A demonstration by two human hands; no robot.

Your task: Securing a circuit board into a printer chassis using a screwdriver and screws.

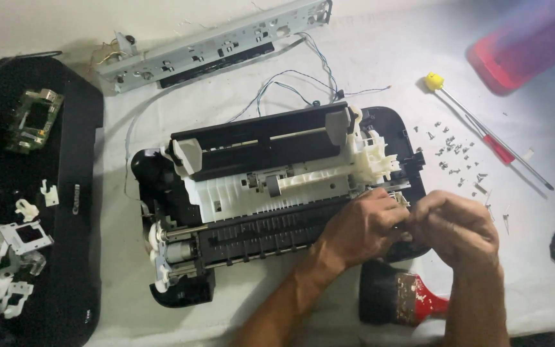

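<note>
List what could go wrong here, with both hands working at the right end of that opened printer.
1. The loose screws lie scattered on the cloth close to the right hand; a sweep of the arm could scatter or lose them.
2. Both hands, the left hand included, pinch at a small white plastic part on the printer chassis; it might snap.
3. The thin wires trailing to the metal rail could snag.

**Loose parts and tools spread over the white table**

A grey metal rail is laid along the far edge of the table. A black lid strewn with small white plastic pieces is seen at the left edge. Small screws are scattered at the right, beside a yellow-capped screwdriver. A red-handled paintbrush is placed near the front edge.
</note>
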